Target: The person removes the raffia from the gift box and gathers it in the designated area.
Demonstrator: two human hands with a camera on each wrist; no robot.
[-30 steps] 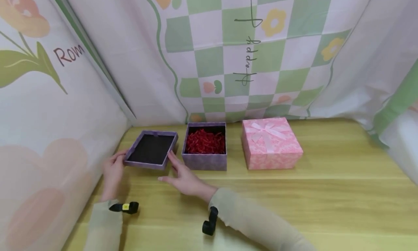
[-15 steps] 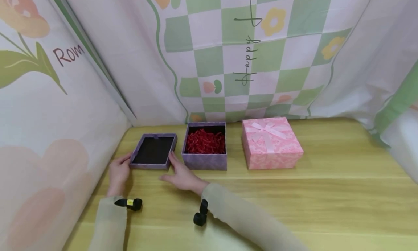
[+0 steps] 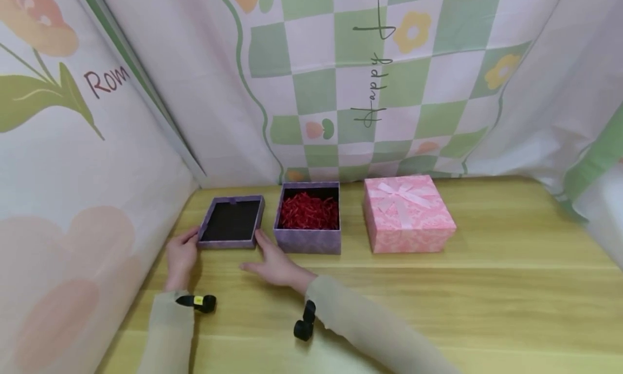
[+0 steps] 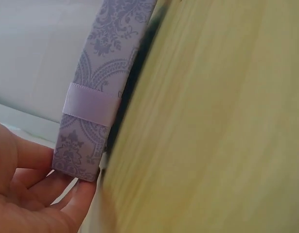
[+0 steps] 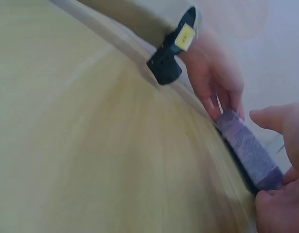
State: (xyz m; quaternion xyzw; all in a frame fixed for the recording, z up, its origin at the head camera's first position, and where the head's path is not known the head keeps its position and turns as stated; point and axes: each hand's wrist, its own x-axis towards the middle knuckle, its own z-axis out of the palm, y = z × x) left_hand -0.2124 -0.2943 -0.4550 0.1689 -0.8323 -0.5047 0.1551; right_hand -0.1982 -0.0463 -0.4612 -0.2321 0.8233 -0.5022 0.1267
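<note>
A purple patterned box lid (image 3: pixel 229 244) lies inside up, its dark lining showing, at the left of the table in the head view. My left hand (image 3: pixel 181 256) grips its near left corner; the left wrist view shows thumb and fingers around that corner and a pale ribbon across the lid's side (image 4: pixel 108 68). With extended fingers my right hand (image 3: pixel 274 263) touches the lid's right side, its thumb spread away from the lid. A dark gap or shadow runs under the lid's side. Just right of the lid stands the open purple box (image 3: pixel 307 241), filled with red shredded paper (image 3: pixel 309 212).
A closed pink gift box (image 3: pixel 409 228) with a ribbon bow stands right of the purple box. Patterned cloth (image 3: pixel 360 93) hangs behind the wooden table (image 3: pixel 413 309), and another cloth wall (image 3: pixel 87 201) borders its left side.
The lid has come down flatter and shifted right toward the purple box, then slightly farther back. My left hand has moved right with it, while my right hand keeps touching its right side.
</note>
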